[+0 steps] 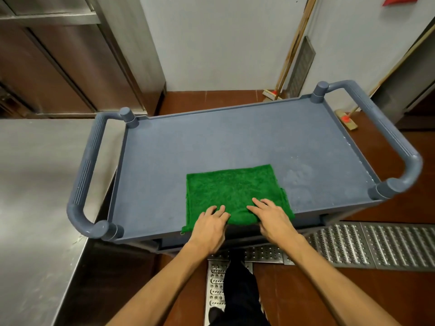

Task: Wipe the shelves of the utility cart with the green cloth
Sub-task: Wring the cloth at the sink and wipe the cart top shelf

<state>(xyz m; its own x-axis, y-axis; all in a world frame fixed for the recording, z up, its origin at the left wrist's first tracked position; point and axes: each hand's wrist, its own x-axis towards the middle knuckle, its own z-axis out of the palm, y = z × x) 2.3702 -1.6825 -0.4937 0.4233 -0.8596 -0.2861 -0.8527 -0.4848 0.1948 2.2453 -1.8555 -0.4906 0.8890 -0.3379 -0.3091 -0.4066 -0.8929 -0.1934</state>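
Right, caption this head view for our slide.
The left hand and right hand press the green cloth flat at the top shelf's near edge.

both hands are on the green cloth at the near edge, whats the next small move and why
Probably push the green cloth away across the top shelf. Both the left hand and right hand press it flat at the near edge, and most of the shelf lies beyond.

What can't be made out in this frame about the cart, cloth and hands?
Head view only.
- Lower shelves of the utility cart: mostly hidden under its top shelf.
- Near edge of the green cloth: covered by the left hand and right hand.
- Broom handle: cut off by the top edge.
- Red object, top right: cut off by the frame corner.
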